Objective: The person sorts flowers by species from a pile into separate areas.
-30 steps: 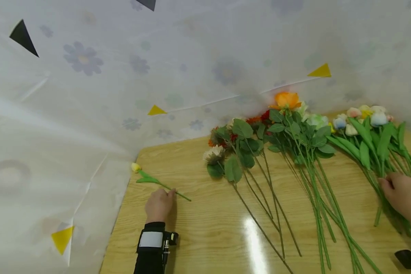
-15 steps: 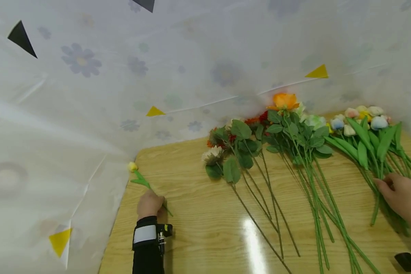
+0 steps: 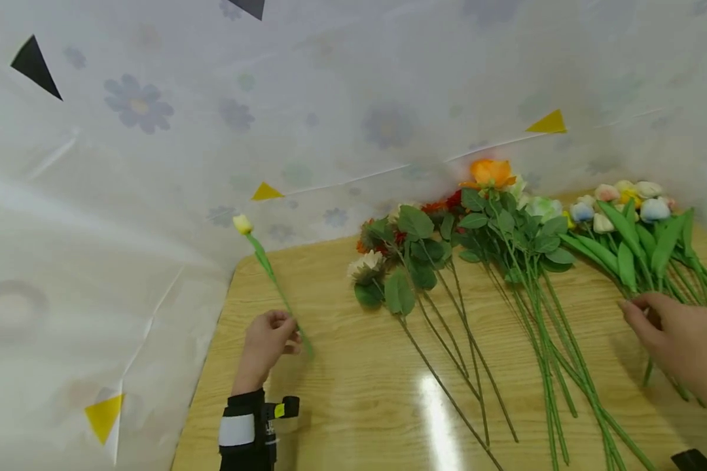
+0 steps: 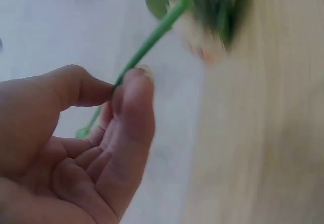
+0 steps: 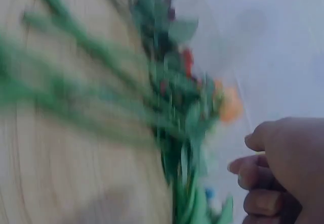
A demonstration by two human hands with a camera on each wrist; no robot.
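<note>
I'm now lifting the yellow tulip (image 3: 243,224) off the desk (image 3: 353,379), left hand (image 3: 266,341) pinching its stem; right hand (image 3: 680,340), fingers spread, is hovering over the tulip bunch (image 3: 636,242).

Two bare hands are seen: the left hand (image 3: 266,340) and the right hand (image 3: 680,340). One single yellow-budded artificial tulip stem (image 3: 273,285) is counted, apart from three loose bunches of artificial flowers on one wooden table (image 3: 342,392). Three yellow paper triangles and two black ones are counted on the sheeting.
</note>
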